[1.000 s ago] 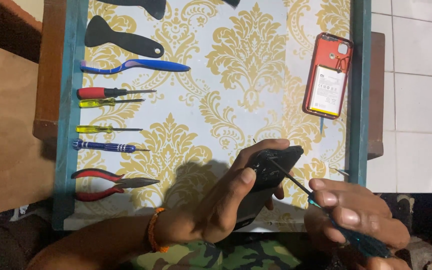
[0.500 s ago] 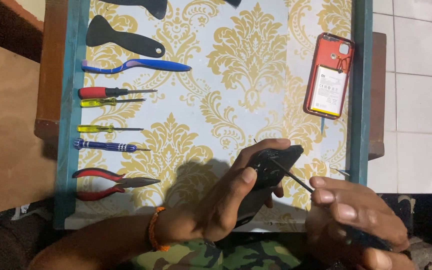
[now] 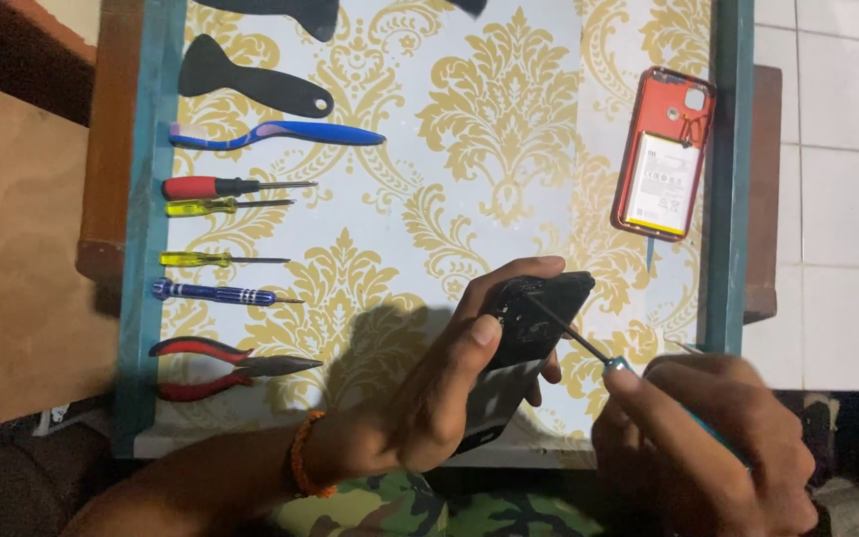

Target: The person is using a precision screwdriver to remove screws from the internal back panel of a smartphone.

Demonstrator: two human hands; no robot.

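Sitting low and right of centre in the frame: a dark phone [image 3: 527, 343], back open, tilted up off the patterned mat [image 3: 509, 129]. Looking light, thin and stiff, yet fragile with its insides bared; probably best gripped by the long edges, clear of the exposed parts. Gripping it that way now: left hand [image 3: 429, 398], reaching in from lower left with an orange band at the wrist, thumb pressing one edge, fingers curling round the far edge and upper corner. Pinching a screwdriver [image 3: 574, 338] near its collar: right hand [image 3: 703, 447], coming up from the lower right corner, fingers bunched close together, thin shaft slanting up-left with its tip touching the phone's upper part. Likely slippery and easily bent, that shaft, so calling for a light touch.

Lying in a column at the left of the mat: spudger, toothbrush, four drivers, pliers [image 3: 231, 366]. Resting at upper right, well apart: a red case [image 3: 666, 151] with a battery.
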